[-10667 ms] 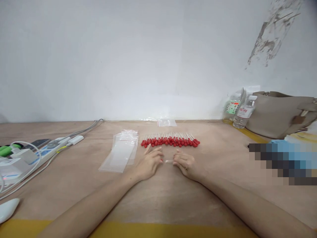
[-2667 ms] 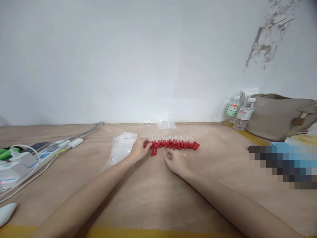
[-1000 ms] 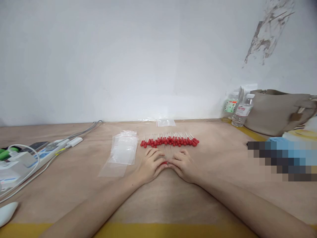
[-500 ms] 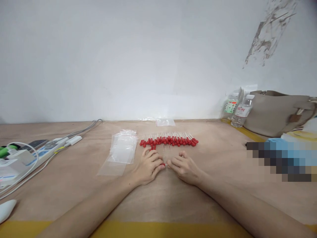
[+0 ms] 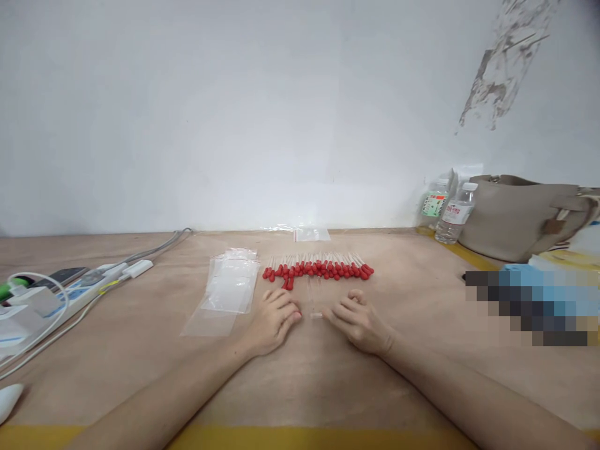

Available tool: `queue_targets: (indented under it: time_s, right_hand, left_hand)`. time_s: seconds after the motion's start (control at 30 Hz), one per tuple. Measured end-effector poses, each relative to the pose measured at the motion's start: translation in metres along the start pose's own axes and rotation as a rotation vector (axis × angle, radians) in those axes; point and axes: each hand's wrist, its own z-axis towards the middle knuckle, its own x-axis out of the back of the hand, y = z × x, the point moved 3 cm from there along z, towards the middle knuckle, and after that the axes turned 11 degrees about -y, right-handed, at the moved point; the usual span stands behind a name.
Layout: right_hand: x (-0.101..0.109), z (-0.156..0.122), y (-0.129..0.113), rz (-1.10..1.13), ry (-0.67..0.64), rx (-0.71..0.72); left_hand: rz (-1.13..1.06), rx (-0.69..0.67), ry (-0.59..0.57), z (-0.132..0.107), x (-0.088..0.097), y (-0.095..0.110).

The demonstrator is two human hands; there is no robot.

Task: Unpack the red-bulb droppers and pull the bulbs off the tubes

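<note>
On the counter (image 5: 300, 387), droppers (image 5: 338, 270) lie beyond the left hand (image 5: 273, 322) and right hand (image 5: 359, 322), bags (image 5: 229, 287) to the droppers' left, power strip (image 5: 79, 292) farther left; far right, bottles (image 5: 455, 215) stand beside a handbag (image 5: 510, 219).

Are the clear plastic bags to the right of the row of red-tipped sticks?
No, the plastic bags lie to the left of the red-tipped sticks.

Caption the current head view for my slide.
Left hand and right hand on a table, a small clear piece between them, red-tipped sticks beyond, plastic bags at left.
</note>
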Motion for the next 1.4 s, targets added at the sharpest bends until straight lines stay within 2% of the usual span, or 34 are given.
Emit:
queue_targets:
  time_s: [0.17, 0.27, 0.33, 0.47, 0.63, 0.83, 0.97, 1.07, 1.23, 1.4]
  right_hand:
    - [-0.01, -0.002, 0.019, 0.045, -0.037, -0.394]
    - [-0.022, 0.002, 0.021, 0.121, -0.1, -0.513]
    - [-0.028, 0.004, 0.023, 0.166, -0.122, -0.566]
    - [-0.038, 0.003, 0.03, 0.269, -0.131, -0.664]
    - [-0.043, 0.006, 0.033, 0.262, -0.106, -0.669]
    - [-0.041, 0.011, 0.029, 0.262, -0.1, -0.614]
    - [-0.037, 0.012, 0.024, 0.327, -0.124, -0.543]
    - [-0.034, 0.013, 0.021, 0.359, -0.153, -0.506]
    - [-0.031, 0.014, 0.019, 0.396, -0.207, -0.486]
    - [-0.028, 0.013, 0.019, 0.424, -0.193, -0.496]
  left_hand:
    - [-0.181, 0.188, 0.186, -0.001, -0.002, -0.03]
    - [-0.182, 0.276, 0.293, 0.001, -0.003, -0.045]
    - [-0.15, 0.351, 0.313, 0.003, -0.004, -0.054]
    - [-0.131, 0.468, 0.27, 0.005, -0.004, -0.064]
    - [-0.229, 0.477, 0.231, 0.01, -0.007, -0.07]
    - [-0.321, 0.465, 0.238, 0.01, -0.01, -0.07]
    - [-0.235, 0.47, 0.272, 0.007, 0.003, -0.073]
    - [-0.099, 0.495, 0.283, 0.004, 0.017, -0.084]
    - [0.062, 0.507, 0.134, 0.01, 0.026, -0.101]
    - [0.083, 0.547, 0.057, 0.022, 0.022, -0.104]
